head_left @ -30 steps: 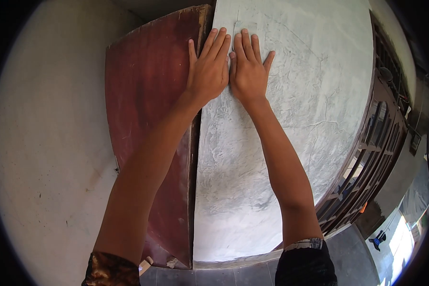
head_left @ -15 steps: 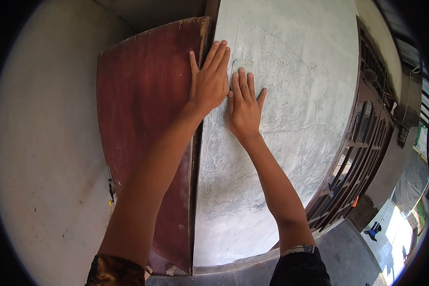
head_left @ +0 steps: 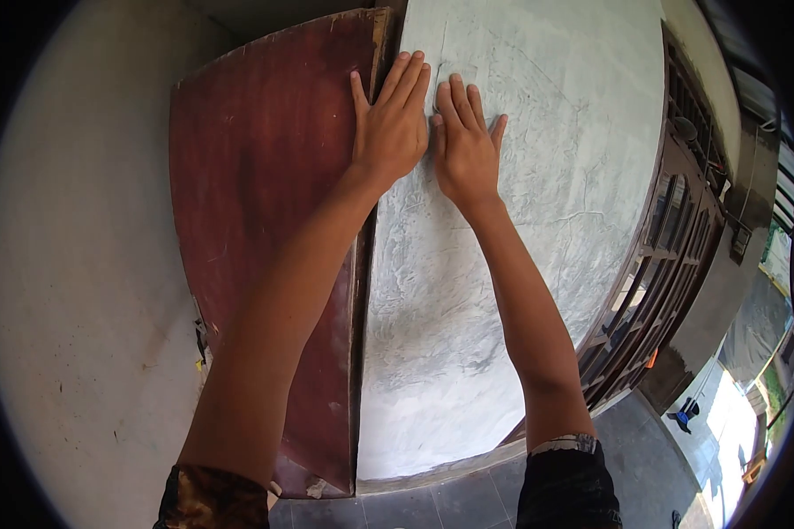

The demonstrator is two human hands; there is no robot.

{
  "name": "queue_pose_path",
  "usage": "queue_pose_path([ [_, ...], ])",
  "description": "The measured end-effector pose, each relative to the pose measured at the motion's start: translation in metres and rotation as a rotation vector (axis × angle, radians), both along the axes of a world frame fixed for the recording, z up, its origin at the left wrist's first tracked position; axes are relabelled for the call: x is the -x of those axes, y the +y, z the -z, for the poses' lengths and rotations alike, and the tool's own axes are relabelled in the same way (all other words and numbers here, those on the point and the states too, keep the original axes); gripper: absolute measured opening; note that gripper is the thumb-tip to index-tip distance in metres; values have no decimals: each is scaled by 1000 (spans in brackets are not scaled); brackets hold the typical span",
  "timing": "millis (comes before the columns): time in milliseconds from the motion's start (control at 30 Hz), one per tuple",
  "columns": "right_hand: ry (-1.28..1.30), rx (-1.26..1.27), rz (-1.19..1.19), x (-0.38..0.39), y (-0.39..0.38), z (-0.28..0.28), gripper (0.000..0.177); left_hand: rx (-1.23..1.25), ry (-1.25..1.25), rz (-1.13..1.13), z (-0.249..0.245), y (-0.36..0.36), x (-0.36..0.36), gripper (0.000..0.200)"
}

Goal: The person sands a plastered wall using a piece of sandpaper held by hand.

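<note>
My left hand lies flat with fingers stretched, its thumb over the dark red wooden panel and its fingers across the panel's edge onto the grey plastered wall. Just to the right, my right hand presses flat on the plaster, fingers straight and the little finger spread. Beyond its fingertips shows the edge of a small pale grey piece, mostly hidden under the fingers; what it is I cannot make out. Neither hand is closed round anything.
A plain pale wall stands at the left. To the right are a brown wooden door with glass panes and a blue and black object on the ground. Grey floor tiles run along the wall's foot.
My right hand has slid up the wall, and the small pale piece at its fingertips has shifted up with it. My left hand keeps its place by the panel's edge. The view has tilted slightly down.
</note>
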State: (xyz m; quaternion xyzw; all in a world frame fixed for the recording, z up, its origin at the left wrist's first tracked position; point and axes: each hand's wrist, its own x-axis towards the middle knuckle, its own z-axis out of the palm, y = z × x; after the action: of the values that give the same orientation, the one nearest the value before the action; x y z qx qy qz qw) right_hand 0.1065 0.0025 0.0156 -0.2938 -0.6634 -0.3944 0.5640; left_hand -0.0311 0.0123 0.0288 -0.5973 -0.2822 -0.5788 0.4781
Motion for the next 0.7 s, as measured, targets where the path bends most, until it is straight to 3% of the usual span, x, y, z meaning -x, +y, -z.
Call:
queue_pose_path([
  [133, 19, -29, -15, 3, -1, -27, 45, -3, 7, -12, -1, 0, 0, 51],
  [267, -15, 70, 0, 5, -10, 48, 46, -5, 11, -3, 0, -1, 0, 52],
  [400, 14, -10, 15, 2, -3, -21, 46, 1, 7, -4, -2, 1, 1, 52],
  [533, 22, 4, -16, 3, -3, -17, 46, 11, 17, -13, 0, -1, 2, 51],
  [633, 4, 80, 22, 2, -8, 40, 47, 13, 4, 1, -1, 0, 0, 51],
  [700, 6, 36, 36, -1, -3, 20, 46, 4, -6, 0, -2, 1, 0, 51],
])
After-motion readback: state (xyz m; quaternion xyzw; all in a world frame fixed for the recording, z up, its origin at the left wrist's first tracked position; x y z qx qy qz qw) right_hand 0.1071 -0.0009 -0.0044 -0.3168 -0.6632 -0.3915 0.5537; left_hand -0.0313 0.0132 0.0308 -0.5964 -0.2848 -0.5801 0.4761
